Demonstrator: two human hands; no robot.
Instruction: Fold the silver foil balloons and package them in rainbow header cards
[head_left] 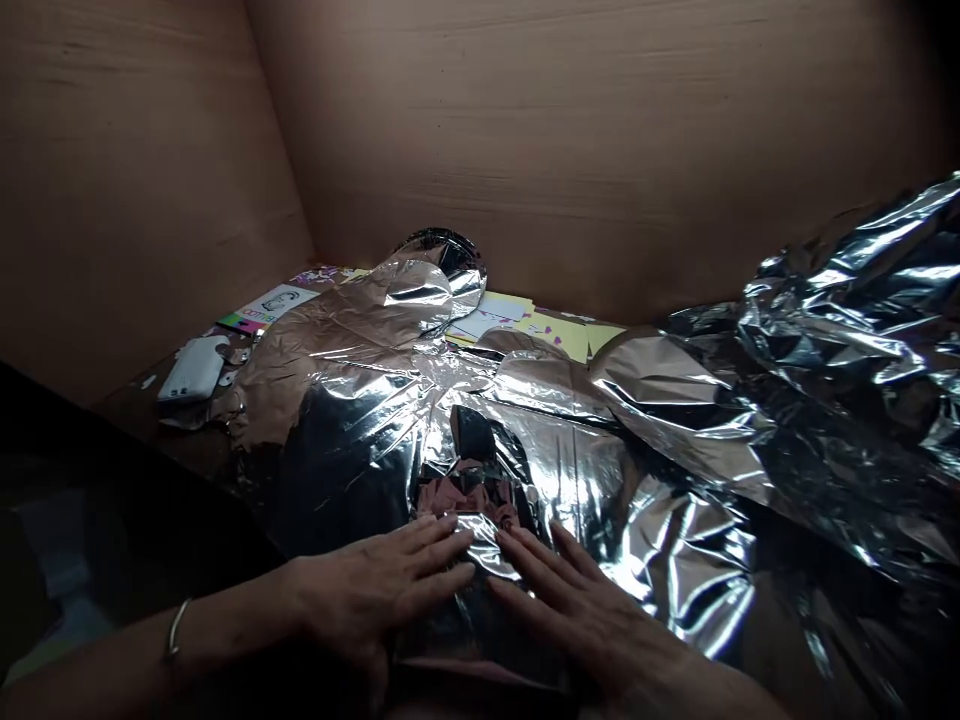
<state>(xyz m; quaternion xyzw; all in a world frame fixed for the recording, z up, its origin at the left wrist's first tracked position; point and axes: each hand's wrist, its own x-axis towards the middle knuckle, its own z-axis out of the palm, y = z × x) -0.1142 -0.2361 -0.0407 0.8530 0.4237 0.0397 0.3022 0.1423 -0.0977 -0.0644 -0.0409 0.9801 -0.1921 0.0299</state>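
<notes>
A flat, shiny silver foil balloon (360, 340) with rounded lobes lies spread over the table and bends over its front edge. My left hand (390, 580) rests on the foil at the lower middle, fingers stretched out and pointing right. Just across from it, my right hand (555, 590) lies on the same foil with its fingers spread toward the upper left. Between the fingertips is a smooth, bright strip, and above it a crumpled pinkish patch (469, 495). Neither hand grips anything. A thin bracelet (176, 628) circles the left wrist.
At the left lie a white phone (193, 370) and a card with a face drawing and coloured lettering (270, 305). Behind the foil are yellow paper sheets (559, 332) with small purple bits. More crumpled foil (862, 290) heaps at the right. Wooden panels (562, 140) stand behind and left.
</notes>
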